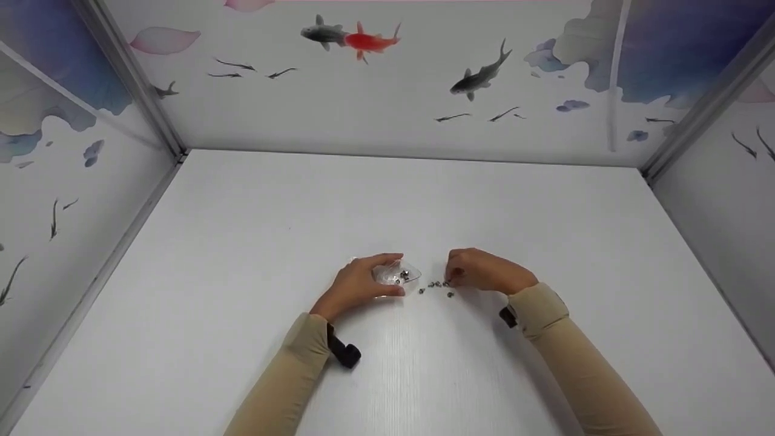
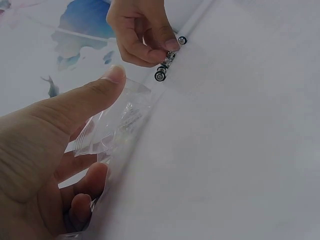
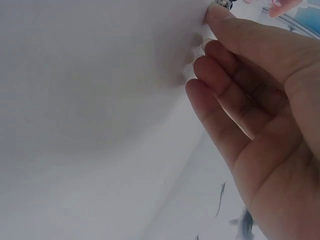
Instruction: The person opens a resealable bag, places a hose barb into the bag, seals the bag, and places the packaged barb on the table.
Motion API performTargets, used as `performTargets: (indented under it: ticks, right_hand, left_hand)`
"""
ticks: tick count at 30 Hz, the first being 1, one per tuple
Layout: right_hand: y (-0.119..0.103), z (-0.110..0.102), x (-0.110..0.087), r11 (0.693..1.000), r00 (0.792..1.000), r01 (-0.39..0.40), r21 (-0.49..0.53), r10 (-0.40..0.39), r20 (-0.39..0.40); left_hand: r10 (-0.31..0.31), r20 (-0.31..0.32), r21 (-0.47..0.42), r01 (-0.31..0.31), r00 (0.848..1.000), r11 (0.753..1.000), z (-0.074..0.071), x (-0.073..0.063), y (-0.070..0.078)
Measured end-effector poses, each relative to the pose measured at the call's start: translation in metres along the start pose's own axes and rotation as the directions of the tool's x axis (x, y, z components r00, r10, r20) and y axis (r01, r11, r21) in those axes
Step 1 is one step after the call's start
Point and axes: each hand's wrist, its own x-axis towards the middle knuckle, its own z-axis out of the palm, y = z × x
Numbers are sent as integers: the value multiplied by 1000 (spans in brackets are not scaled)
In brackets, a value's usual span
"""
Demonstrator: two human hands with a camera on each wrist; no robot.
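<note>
In the head view my left hand (image 1: 357,280) holds a clear plastic bag (image 1: 387,274), fingers and thumb curled round its sides. Several small shiny metal pieces (image 1: 405,275) show inside. The left wrist view shows the bag's crinkled mouth (image 2: 137,92) by the thumb. My right hand (image 1: 482,269) is lowered to the table beside a loose group of small metal pieces (image 1: 437,284). Up close, these pieces (image 2: 160,75) look round, silver with dark rims. In the right wrist view the fingertips (image 3: 197,97) rest near the tabletop, the thumb beside one piece (image 3: 225,4).
A white tabletop (image 1: 387,206) lies under both hands. Printed panels with fish stand at its back (image 1: 387,109) and sides. Black wrist straps (image 1: 345,351) sit on both sleeves. One loose piece (image 1: 450,295) lies nearer the front than the others.
</note>
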Motion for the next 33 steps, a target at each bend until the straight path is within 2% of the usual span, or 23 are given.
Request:
performTargets:
  ticks: [6, 15, 24, 33]
  right_hand:
    - [-2, -3, 1, 1000, 1000, -29, -12, 29, 10]
    - [-4, -9, 5, 990, 991, -132, 43, 130, 35]
    - [-10, -10, 8, 991, 993, -117, 61, 116, 17]
    - [-18, -14, 15, 997, 998, -60, 58, 61, -19]
  left_hand:
    - [4, 3, -6, -4, 1000, 1000, 0, 0, 0]
    - [3, 5, 6, -3, 1000, 1000, -1, 2, -1]
    - [-17, 14, 9, 17, 1000, 1000, 0, 1, -2]
    - [-8, 9, 25, 8, 1000, 1000, 0, 2, -2]
